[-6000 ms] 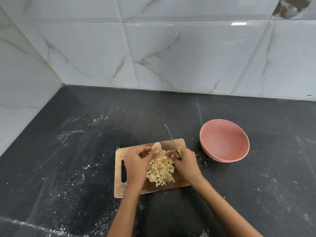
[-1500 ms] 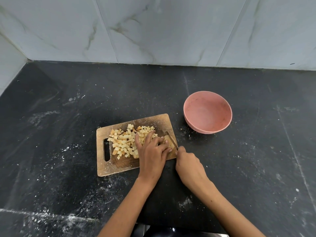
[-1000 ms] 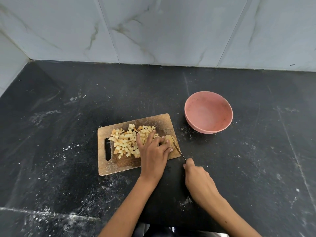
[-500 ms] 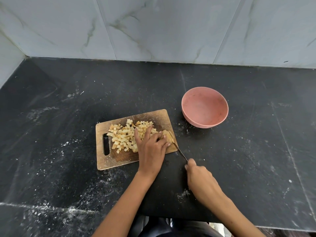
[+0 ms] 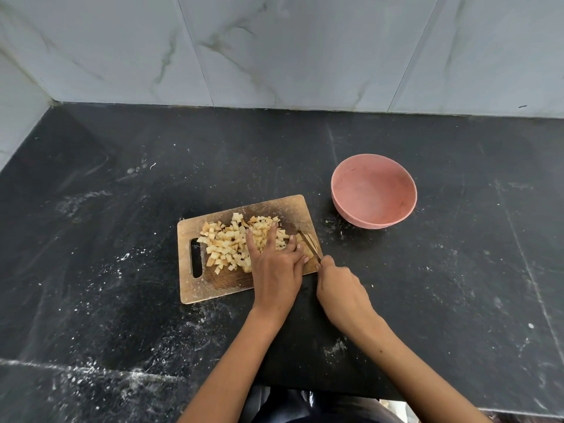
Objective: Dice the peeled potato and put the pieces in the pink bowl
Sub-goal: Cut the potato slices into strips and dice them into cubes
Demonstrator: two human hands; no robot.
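A wooden cutting board (image 5: 198, 293) lies on the black counter with a heap of diced potato pieces (image 5: 227, 242) on its middle. At the board's right end my left hand (image 5: 274, 267) presses with spread fingers on the last uncut potato slices (image 5: 311, 241). My right hand (image 5: 340, 288) grips a knife (image 5: 309, 244) whose thin blade lies across those slices. The pink bowl (image 5: 374, 190) stands to the right of the board and holds nothing.
The black stone counter (image 5: 122, 300) is dusted with white specks and ends at a front edge near my body. White marble tiles (image 5: 274, 50) close off the back and the left side.
Six seconds ago both hands worked over the pile at the board's middle. Since then the pile sits to the left, and my right hand has pushed the knife forward again after drawing it back.
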